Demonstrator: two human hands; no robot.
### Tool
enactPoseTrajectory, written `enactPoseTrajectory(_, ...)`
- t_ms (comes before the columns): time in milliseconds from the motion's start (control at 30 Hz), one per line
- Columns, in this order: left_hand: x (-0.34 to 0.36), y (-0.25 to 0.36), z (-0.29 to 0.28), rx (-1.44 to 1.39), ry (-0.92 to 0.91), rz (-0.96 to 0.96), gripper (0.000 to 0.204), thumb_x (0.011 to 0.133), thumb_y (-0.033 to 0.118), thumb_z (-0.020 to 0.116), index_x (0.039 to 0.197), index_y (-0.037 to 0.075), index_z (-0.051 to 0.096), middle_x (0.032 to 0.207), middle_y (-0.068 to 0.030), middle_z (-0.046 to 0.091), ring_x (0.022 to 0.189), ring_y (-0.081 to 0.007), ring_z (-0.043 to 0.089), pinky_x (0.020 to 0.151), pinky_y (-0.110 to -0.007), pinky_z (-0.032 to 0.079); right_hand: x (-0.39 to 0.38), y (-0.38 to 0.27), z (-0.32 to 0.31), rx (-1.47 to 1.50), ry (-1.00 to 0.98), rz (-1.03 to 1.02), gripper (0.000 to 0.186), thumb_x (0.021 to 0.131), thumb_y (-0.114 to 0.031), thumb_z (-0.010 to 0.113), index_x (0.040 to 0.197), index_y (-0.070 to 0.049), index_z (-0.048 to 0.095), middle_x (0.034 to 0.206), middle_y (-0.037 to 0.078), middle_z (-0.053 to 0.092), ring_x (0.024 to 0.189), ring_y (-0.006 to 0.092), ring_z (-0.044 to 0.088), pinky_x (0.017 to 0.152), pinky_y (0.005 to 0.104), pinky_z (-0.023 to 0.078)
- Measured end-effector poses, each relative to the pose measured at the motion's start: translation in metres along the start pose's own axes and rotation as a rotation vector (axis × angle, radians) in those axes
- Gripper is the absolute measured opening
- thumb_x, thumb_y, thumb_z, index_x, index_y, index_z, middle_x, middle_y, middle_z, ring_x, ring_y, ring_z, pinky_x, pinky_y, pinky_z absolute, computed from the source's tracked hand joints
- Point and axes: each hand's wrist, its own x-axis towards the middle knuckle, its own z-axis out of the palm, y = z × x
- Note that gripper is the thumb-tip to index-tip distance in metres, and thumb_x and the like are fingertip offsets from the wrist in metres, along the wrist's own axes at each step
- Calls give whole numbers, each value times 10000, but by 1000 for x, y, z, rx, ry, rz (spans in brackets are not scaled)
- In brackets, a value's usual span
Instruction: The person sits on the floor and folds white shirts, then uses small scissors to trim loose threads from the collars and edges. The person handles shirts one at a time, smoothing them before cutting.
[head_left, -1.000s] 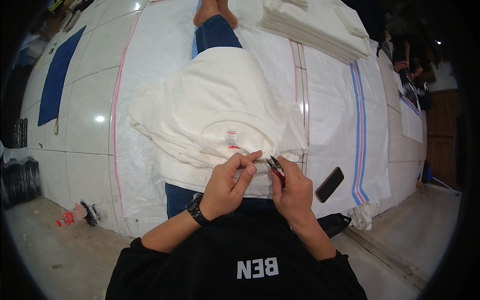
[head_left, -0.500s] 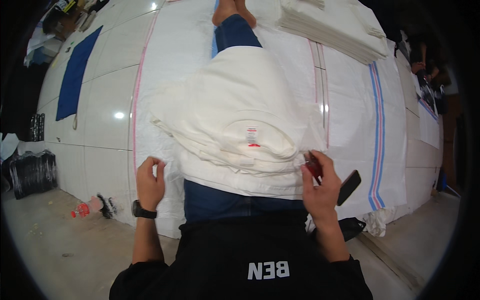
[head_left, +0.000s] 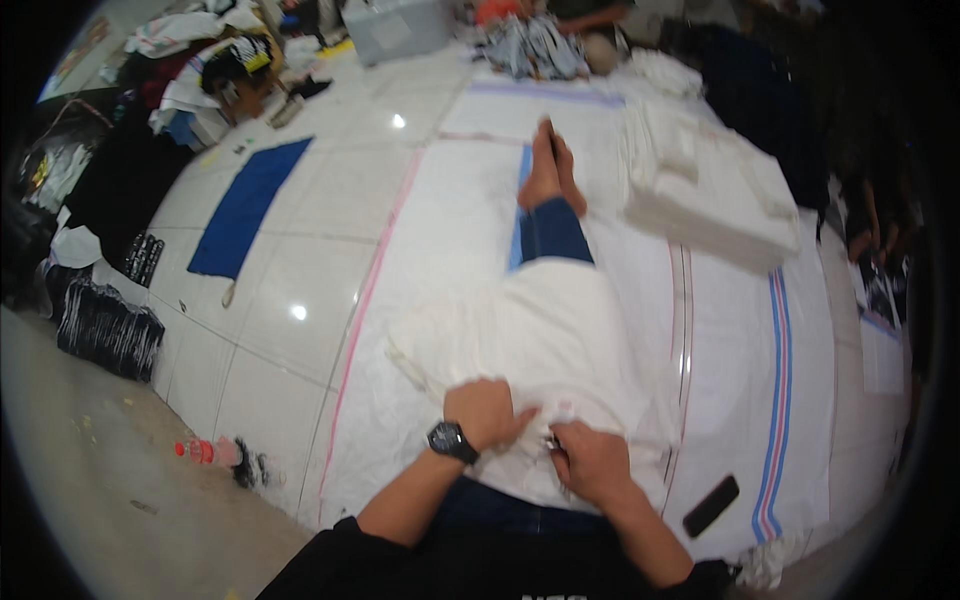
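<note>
White T-shirts [head_left: 520, 330] lie in a loose stack across my lap and legs, with a small reddish label mark near the collar of the top one. My left hand [head_left: 484, 414], with a black watch on the wrist, is on the cloth left of the collar. Its fingers curl down into the fabric and its thumb points right. Close by on the right, my right hand [head_left: 592, 462] is closed round small thread snips [head_left: 553, 440], their dark tip at the collar. The palm hides most of the snips.
A thick stack of folded white cloth [head_left: 710, 215] stands far right. A dark phone [head_left: 711, 506] lies near right on the white sheet [head_left: 735, 400]. To the left are a blue cloth [head_left: 250, 210] and a red-capped bottle [head_left: 208, 452]. Other people sit at the far edges.
Both hands have come inward from the sides of the shirts to the collar area. The left hand now grips cloth; the snips have moved left with the right hand. The view has shifted.
</note>
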Motion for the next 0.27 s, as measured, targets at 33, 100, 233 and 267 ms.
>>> enactPoseTrajectory(33, -3, -3, -4, -2, -34, 36, 601, 865, 622, 717, 907, 24, 761, 909, -238, 764, 855, -423, 753, 761, -519, 605, -1, 2, 1, -17, -42, 56, 330, 805, -169, 807, 1116, -116, 708, 973, 85, 740, 780, 319, 727, 661, 445, 573)
enactPoseTrajectory(100, -4, -16, -6, -25, -160, 31, 446, 858, 474, 727, 928, 35, 767, 859, -210, 763, 845, -388, 757, 781, -507, 605, -5, 5, 3, -20, -42, 39, 324, 824, -200, 799, 1118, -121, 690, 953, 82, 726, 789, 317, 729, 656, 454, 572)
enactPoseTrajectory(233, -17, -41, 8, -508, 114, -26, 384, 881, 408, 733, 1000, 46, 790, 861, -200, 770, 855, -348, 774, 795, -484, 607, -10, 6, 12, -20, -49, 62, 337, 831, -226, 800, 1132, -124, 687, 957, 84, 726, 808, 322, 735, 673, 469, 577)
enactPoseTrajectory(267, -22, -40, 16, -718, 225, -61, 379, 887, 398, 737, 1025, 51, 797, 872, -198, 774, 861, -336, 780, 801, -476, 607, -11, 5, 15, -16, -57, 53, 337, 831, -226, 800, 1132, -124, 687, 957, 84, 726, 808, 322, 735, 673, 469, 577)
